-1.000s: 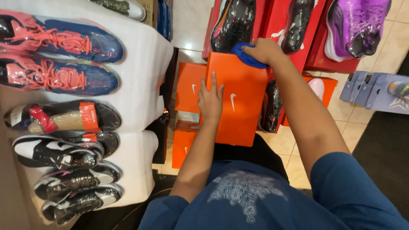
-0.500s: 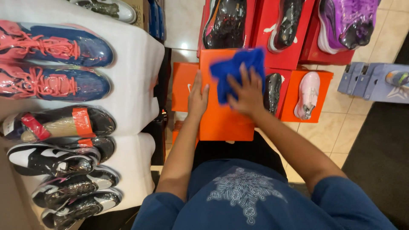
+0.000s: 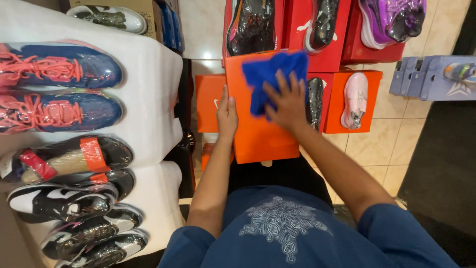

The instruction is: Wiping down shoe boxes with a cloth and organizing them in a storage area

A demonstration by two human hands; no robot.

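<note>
orange shoebox (image 3: 258, 134) held in front of the torso, lid facing up, above the tiled floor (image 3: 382, 149). left hand (image 3: 227, 115) flat against the box's left edge, fingers together and extended, steadying it. right hand (image 3: 286, 101) spread wide, palm down, pressing a blue cloth (image 3: 270, 74) onto the upper right of the lid. cloth bunched, reaching the box's top edge. beyond the box: red shoeboxes (image 3: 332, 54) with wrapped sneakers on top, a pink shoe (image 3: 355, 101) on another orange box. to the left, white-covered table (image 3: 153, 99) with rows of plastic-wrapped sneakers, navy pair with coral laces (image 3: 59, 69) nearest the top.
</note>
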